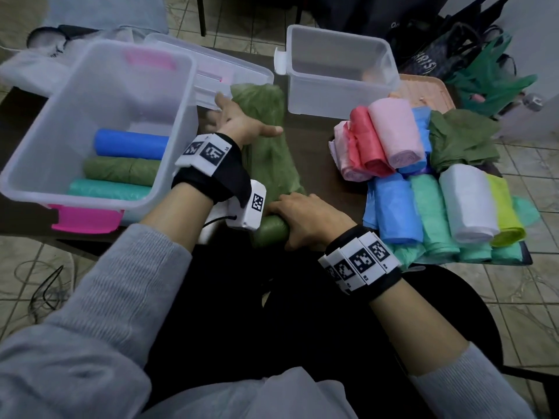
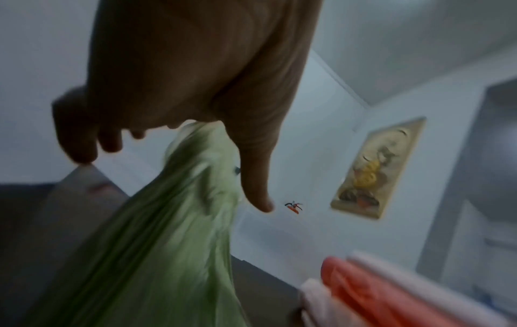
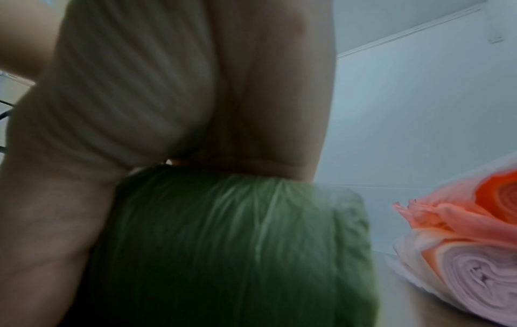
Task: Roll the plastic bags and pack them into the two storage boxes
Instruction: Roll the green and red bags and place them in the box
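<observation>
The right hand (image 1: 305, 217) grasps the rolled end of the green bag (image 1: 269, 164); the left hand (image 1: 242, 124), fingers released, presses its flat tail further out. Uneven pressure could skew or loosen the roll. The box (image 1: 99, 189) crowds leftward, finished rolls (image 1: 423, 189) rightward; the surface (image 1: 317, 164) between is narrow.

The left hand (image 1: 242, 124) reaches forward, fingers spread and flat, thumb out to the side, while the right hand (image 1: 305, 220) lies nearer the body, fingers curled downward.
</observation>
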Demonstrator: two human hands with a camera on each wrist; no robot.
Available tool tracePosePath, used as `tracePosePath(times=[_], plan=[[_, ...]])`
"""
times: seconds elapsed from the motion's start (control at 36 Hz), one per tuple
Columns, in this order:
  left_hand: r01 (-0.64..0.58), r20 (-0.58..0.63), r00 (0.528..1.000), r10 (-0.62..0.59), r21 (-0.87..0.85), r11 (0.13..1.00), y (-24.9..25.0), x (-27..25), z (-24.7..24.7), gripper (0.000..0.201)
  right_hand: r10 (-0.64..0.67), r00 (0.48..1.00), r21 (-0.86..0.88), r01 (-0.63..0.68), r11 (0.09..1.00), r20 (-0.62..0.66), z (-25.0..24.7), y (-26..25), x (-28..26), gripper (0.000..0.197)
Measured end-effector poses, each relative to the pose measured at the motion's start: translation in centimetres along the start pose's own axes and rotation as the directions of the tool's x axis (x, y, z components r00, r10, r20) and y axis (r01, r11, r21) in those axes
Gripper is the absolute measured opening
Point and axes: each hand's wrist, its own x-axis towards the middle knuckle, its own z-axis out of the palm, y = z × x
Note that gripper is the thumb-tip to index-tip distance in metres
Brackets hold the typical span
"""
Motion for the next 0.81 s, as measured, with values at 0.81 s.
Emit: tracePosePath(times=[0.81], plan=[[-0.591,0.589,0.791,0.169,0.663,0.459,-4.3,-1.1,3.5,0.098,-0.064,0.997,0.174,0.057,0.983,0.036,-0.5,-0.5,-0.1,0.051]])
